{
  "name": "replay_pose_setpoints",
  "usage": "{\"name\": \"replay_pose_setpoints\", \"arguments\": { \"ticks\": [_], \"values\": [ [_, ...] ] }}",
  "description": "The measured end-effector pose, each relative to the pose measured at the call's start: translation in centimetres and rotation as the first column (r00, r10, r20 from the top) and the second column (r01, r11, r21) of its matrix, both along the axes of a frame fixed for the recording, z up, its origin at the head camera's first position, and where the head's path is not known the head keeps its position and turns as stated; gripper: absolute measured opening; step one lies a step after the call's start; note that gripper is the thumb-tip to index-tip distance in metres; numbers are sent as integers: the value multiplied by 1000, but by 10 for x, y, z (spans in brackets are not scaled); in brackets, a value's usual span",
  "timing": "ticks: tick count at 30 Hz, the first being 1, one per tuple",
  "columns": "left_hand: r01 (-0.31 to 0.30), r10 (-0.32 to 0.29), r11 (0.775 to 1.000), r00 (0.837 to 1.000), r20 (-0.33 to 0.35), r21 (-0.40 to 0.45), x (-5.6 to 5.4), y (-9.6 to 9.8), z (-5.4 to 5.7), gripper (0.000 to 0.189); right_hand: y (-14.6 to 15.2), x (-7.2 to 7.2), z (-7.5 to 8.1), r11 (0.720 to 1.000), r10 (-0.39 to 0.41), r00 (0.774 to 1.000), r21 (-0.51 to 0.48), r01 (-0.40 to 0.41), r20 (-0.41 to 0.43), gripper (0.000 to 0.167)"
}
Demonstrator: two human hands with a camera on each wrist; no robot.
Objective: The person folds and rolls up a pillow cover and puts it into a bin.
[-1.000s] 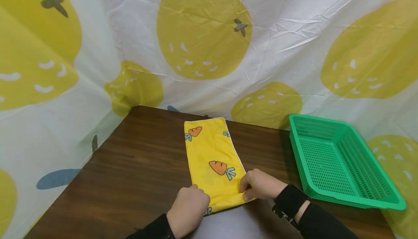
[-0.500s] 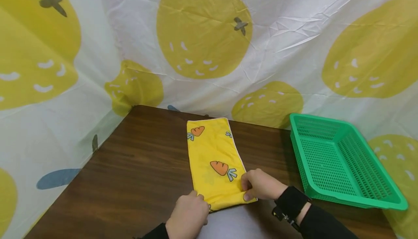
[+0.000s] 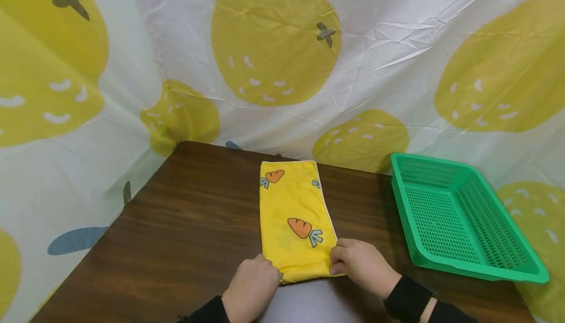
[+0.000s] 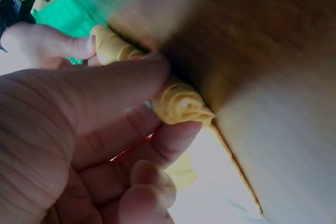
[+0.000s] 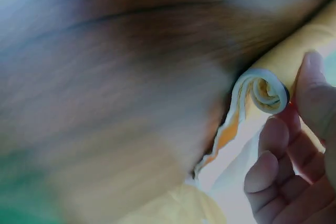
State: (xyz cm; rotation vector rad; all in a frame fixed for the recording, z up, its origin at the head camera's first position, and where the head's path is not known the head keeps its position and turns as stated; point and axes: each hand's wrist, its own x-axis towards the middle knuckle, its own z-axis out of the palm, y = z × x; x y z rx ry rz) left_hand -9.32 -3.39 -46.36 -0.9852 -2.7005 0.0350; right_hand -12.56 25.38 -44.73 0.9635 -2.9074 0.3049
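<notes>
A yellow cloth (image 3: 289, 200) printed with orange carrots and edged in white lies lengthwise on the table, its near end rolled up. My left hand (image 3: 253, 286) pinches the left end of that roll (image 4: 181, 106) between thumb and fingers, as the left wrist view shows. At the opposite end, my right hand (image 3: 364, 266) grips the roll, thumb on top and fingers beneath. Its spiral of layers shows in the right wrist view, with the flat part of the cloth (image 5: 226, 137) running away from it.
To the right, a green plastic basket (image 3: 441, 220) with mesh sides stands near the right forearm. Behind the dark wooden table (image 3: 190, 215) hangs a white curtain (image 3: 282, 131) with yellow fruit prints. A pale grey patch (image 3: 309, 303) shows at the table's front.
The cloth's far end has swung a little to the right. My right hand has shifted slightly right and toward me; my left hand keeps its hold on the near end.
</notes>
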Motion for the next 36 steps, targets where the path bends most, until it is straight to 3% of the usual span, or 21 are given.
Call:
{"name": "replay_pose_setpoints", "arguments": {
  "ticks": [3, 5, 9, 13, 17, 19, 21, 23, 25, 27, 29, 32, 34, 36],
  "values": [
    [26, -26, 999, 1000, 0, -35, -2, 0, -1, 27, 2, 7, -4, 992, 109, 978, 79, -96, -179, 28],
    [42, -41, 999, 999, 27, -32, -6, -2, -1, 26, 1, 9, -4, 987, 130, 969, 122, -106, -210, 33],
    [66, -66, 998, 981, 184, 4, -23, -10, 2, 27, -3, 13, -4, 983, 105, 981, 164, -78, -165, 33],
    [48, -56, 998, 933, 354, 32, -44, -18, 8, 35, -8, 17, -4, 986, 87, 991, 149, -71, -106, 27],
    [14, -6, 1000, 898, 441, -15, -63, -17, 12, 42, -13, 19, -4, 989, 70, 995, 135, -61, -65, 25],
    [-15, 39, 998, 894, 447, -56, -70, -15, 15, 45, -15, 19, -3, 990, 58, 997, 135, -50, -50, 24],
    [-46, 77, 996, 896, 438, -82, -73, -13, 17, 47, -17, 19, -1, 990, 44, 999, 134, -41, -16, 21],
    [-55, 84, 995, 915, 394, -84, -72, -11, 17, 48, -18, 17, 1, 992, 22, 998, 126, -29, 50, 18],
    [-36, 55, 997, 946, 321, -64, -67, -11, 16, 45, -19, 13, 4, 995, -15, 989, 97, 0, 147, 16],
    [-1, 12, 999, 978, 210, -51, -58, -9, 15, 41, -19, 8, 6, 997, -69, 961, 62, 54, 268, 16],
    [21, -16, 998, 996, 91, -53, -50, -7, 13, 35, -18, 1, 9, 993, -120, 918, 27, 119, 378, 15],
    [35, -39, 996, 998, -48, -88, -37, -5, 11, 32, -18, -9, 13, 983, -164, 853, 5, 186, 495, 10],
    [44, -52, 993, 996, -69, -109, -30, -3, 9, 31, -18, -15, 14, 978, -176, 829, -2, 208, 531, 8],
    [60, -69, 991, 995, -75, -121, -22, -3, 8, 35, -18, -18, 15, 975, -187, 820, 0, 222, 541, 13]
  ]
}}
